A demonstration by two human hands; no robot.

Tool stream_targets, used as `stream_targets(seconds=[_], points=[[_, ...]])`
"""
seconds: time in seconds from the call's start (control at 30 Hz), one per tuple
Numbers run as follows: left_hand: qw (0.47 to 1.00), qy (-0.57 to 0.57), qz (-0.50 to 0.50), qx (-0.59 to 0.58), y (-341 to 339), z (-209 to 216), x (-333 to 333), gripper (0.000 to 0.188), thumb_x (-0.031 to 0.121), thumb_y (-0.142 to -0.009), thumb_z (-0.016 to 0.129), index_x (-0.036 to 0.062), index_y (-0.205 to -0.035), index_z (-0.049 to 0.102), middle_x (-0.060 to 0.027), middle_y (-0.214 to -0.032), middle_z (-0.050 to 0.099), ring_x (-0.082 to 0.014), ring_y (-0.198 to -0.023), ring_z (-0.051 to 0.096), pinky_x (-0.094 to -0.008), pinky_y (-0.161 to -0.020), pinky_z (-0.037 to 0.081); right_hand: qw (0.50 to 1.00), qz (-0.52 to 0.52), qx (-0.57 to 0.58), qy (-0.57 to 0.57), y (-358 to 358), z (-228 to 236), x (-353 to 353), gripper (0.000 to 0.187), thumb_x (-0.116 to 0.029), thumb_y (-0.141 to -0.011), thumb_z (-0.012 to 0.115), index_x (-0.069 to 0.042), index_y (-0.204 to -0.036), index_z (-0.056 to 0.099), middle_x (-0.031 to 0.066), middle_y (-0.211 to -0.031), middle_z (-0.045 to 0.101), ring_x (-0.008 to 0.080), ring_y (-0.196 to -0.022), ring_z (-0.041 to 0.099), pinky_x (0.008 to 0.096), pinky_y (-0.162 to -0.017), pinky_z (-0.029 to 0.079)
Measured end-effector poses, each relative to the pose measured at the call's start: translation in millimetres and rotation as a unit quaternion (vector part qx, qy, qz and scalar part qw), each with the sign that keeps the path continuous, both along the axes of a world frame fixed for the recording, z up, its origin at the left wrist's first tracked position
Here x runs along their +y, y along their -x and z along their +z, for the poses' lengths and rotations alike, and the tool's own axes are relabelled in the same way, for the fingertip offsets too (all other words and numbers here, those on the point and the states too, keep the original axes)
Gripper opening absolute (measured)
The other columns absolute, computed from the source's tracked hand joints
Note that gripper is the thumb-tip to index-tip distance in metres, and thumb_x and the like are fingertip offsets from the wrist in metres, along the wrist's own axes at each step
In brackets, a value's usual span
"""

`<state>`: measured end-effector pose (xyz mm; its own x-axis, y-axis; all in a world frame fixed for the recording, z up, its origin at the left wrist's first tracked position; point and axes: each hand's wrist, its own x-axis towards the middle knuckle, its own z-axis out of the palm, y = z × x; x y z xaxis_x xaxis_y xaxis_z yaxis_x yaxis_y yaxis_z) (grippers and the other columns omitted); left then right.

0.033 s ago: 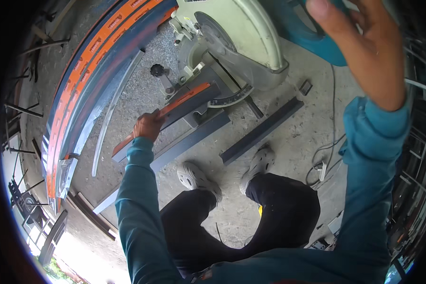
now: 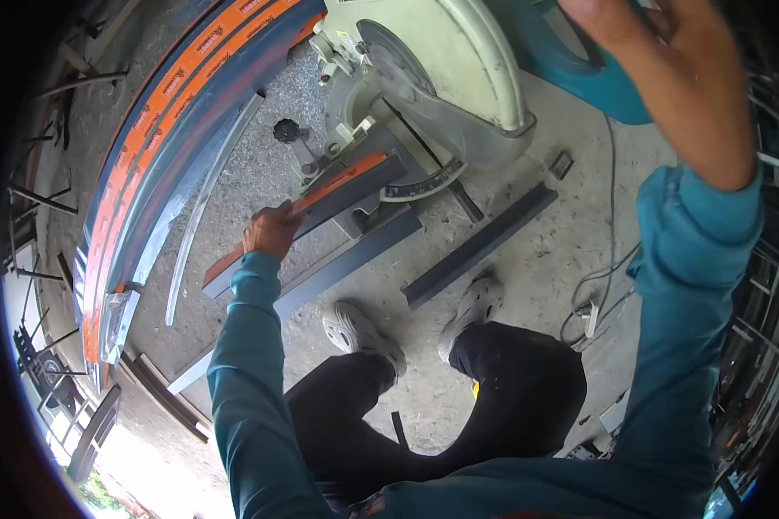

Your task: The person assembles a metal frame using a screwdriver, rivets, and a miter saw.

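Observation:
My left hand point(image 2: 268, 231) is closed around a dark grey metal profile point(image 2: 342, 189) with an orange strip along its top. The profile lies slantwise across the bed of a pale green miter saw point(image 2: 472, 65), its far end close to the saw's slot. A clamp with a black knob point(image 2: 286, 130) stands just beyond it. At the upper right, my right hand point(image 2: 666, 43) is raised beside the saw's teal housing point(image 2: 610, 86). Its thumb points left, but the other fingers are blurred and partly cut off by the top edge, so any grip is hidden.
A grey channel piece point(image 2: 480, 246) lies on the floor before the saw, with a small dark rectangular piece point(image 2: 562, 164) beyond it. Long orange-taped profiles point(image 2: 160, 104) line the left. A cable point(image 2: 613, 199) runs along the right, near a white plug point(image 2: 590, 320).
My right hand has moved slightly up and right, further out of the picture. The view has shifted a little. My left hand keeps its hold on the profile.

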<state>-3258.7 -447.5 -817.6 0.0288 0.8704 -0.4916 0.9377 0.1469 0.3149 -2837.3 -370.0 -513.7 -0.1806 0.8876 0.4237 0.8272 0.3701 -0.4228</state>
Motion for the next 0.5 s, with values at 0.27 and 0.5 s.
stream_targets(seconds=[0.27, 0.5], points=[[0.997, -0.025, 0.062, 0.034, -43, -27, -6, 0.05, 0.059, -0.082, 0.07, 0.017, -0.109, 0.075, -0.0189, -0.098, 0.07, -0.0363, -0.098, 0.068, -0.0493, -0.088, 0.053, 0.991, -0.01, -0.1, 0.094, 0, -23, -5, 0.06, -0.035, -0.088, 0.076, -0.004, -0.134, 0.052, 0.0149, -0.117, 0.064, 0.0246, -0.107, 0.063, 0.0382, -0.091, 0.052], [0.989, 0.063, 0.113, 0.065, -53, -33, 14, 0.08, 0.075, -0.077, 0.063, 0.0032, -0.113, 0.072, -0.0225, -0.114, 0.07, -0.0376, -0.113, 0.065, -0.0474, -0.099, 0.049, 0.981, -0.02, -0.142, 0.128, 4, -25, -11, 0.076, -0.037, -0.085, 0.08, -0.004, -0.143, 0.043, 0.017, -0.122, 0.061, 0.026, -0.11, 0.061, 0.0396, -0.092, 0.052]])
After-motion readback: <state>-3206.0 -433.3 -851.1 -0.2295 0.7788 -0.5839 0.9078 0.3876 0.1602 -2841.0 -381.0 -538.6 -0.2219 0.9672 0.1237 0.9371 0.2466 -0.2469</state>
